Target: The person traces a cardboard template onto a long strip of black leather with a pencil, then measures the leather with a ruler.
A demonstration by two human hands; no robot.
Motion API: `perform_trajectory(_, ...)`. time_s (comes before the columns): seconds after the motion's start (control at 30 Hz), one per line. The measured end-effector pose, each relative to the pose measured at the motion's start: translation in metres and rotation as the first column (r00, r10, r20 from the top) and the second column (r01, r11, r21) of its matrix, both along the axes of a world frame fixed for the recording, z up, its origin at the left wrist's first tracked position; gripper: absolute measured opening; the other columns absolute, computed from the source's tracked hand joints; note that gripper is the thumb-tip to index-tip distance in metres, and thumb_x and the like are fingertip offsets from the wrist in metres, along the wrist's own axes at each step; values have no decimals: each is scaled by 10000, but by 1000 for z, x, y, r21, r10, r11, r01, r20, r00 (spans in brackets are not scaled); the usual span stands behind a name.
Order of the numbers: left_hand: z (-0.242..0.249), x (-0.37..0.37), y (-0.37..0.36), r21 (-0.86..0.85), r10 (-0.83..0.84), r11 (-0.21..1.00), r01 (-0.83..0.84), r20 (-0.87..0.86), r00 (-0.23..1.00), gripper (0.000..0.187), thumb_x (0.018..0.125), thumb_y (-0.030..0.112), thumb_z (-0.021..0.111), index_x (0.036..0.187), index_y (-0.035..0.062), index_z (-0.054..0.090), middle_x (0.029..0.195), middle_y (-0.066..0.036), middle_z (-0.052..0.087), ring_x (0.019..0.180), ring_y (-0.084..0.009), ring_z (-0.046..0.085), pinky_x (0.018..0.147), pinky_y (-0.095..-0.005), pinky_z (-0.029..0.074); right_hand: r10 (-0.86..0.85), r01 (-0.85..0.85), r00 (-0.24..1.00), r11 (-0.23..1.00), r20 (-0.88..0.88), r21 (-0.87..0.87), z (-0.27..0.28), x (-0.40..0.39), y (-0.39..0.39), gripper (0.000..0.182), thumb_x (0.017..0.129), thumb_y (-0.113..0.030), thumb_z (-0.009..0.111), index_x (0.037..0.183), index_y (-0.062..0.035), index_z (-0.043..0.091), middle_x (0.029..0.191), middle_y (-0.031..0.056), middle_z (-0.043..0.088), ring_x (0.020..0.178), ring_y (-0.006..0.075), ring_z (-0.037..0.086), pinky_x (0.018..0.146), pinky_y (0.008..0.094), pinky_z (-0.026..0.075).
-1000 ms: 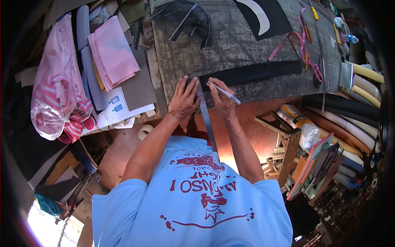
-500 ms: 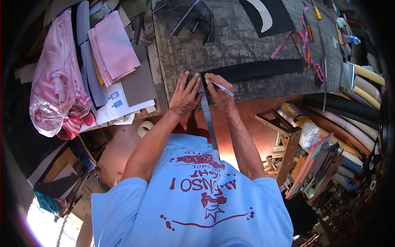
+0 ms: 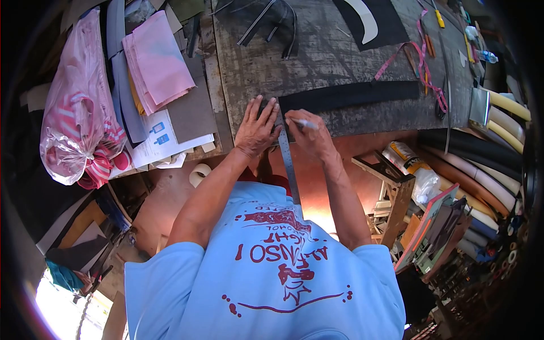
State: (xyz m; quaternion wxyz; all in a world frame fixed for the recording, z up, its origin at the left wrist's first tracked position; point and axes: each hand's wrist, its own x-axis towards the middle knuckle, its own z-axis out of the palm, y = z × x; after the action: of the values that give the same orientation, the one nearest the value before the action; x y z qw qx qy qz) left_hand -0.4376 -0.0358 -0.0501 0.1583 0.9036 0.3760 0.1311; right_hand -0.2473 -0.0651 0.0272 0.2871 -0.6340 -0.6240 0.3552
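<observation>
A long metal ruler [image 3: 288, 161] lies across the left end of a black strip of material [image 3: 354, 96] and sticks out past the table edge toward my body. My left hand [image 3: 256, 127] lies flat with its fingers stretched out, thumb side against the ruler. In my right hand [image 3: 315, 137] a light-coloured pen [image 3: 306, 123] is pinched, its tip end close to the ruler's right edge near the strip's lower corner. The tip itself is hidden by my fingers.
The worn dark table [image 3: 249, 71] holds a pink measuring tape [image 3: 422, 54], a black piece with a white curved template [image 3: 365, 28] and zippered black mesh [image 3: 272, 22]. Folded pink cloth [image 3: 158, 62] and a plastic bag [image 3: 79, 113] lie left. Material rolls [image 3: 470, 164] stack right.
My right hand has slid a little down along the ruler toward my body, and the pen now tilts differently. The left hand stays almost in place.
</observation>
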Motion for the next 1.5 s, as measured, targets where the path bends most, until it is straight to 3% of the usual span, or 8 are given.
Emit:
perform_trajectory(0.33,4,1,1,-13,4,1000,-4,-1,1000,612,923,357,633,1426,36,495,1542,-101,371,1453,-392,266,1208,-527,240,-84,84,996,940,-14,332,-28,-6,-1,164,891,-79,679,1027,12,695,999,193,711,891,358,695,734,404,557)
perform_trajectory(0.63,1,0,0,-21,2,1000,-1,12,1000,629,893,346,658,1415,32,504,1533,-101,382,1450,-399,268,1209,-536,237,-103,103,994,995,-45,1,-10,-2,15,143,891,-48,682,1016,17,706,1008,175,723,939,319,711,742,378,560)
perform_trajectory(0.73,1,1,0,-17,3,1000,-3,3,1000,622,891,344,659,1407,29,511,1528,-102,385,1448,-396,271,1208,-535,240,-217,219,964,976,-155,-8,-8,-3,23,163,900,-64,689,1039,20,707,1012,169,727,930,310,714,760,360,562)
perform_trajectory(0.93,3,1,1,-10,5,1000,-5,17,1000,614,892,338,657,1402,28,515,1528,-105,383,1445,-397,276,1205,-536,244,-147,169,982,966,-122,197,-27,-4,16,175,900,-60,695,1059,11,710,1036,171,723,978,305,705,841,366,567)
perform_trajectory(1.13,1,2,1,-6,6,1000,-6,1,1000,619,894,336,656,1412,32,506,1528,-107,386,1447,-400,275,1207,-534,238,4,-7,1000,975,15,221,-18,4,8,158,903,-63,688,1044,3,709,1048,167,714,1013,314,691,846,390,567)
perform_trajectory(1.23,1,2,0,-17,10,1000,-10,10,1000,626,892,336,658,1419,36,499,1534,-107,380,1453,-400,265,1212,-533,226,162,-165,984,985,68,46,-6,12,2,162,907,-48,689,1059,1,715,1033,146,726,1015,269,702,856,349,565)
perform_trajectory(1.33,2,1,0,-23,2,1000,-2,-9,1000,631,895,345,655,1424,40,494,1539,-106,374,1458,-399,255,1217,-532,215,-163,142,973,981,-166,-134,-3,10,9,164,903,-41,694,1060,-1,717,1014,137,728,996,263,704,859,339,561)
perform_trajectory(1.5,2,2,0,-30,6,1000,-6,-18,1000,631,897,349,653,1422,37,496,1539,-107,375,1456,-399,259,1216,-533,219,-136,155,981,978,-138,140,-19,2,16,182,899,-57,700,1076,-17,723,995,133,729,940,275,701,798,369,550)
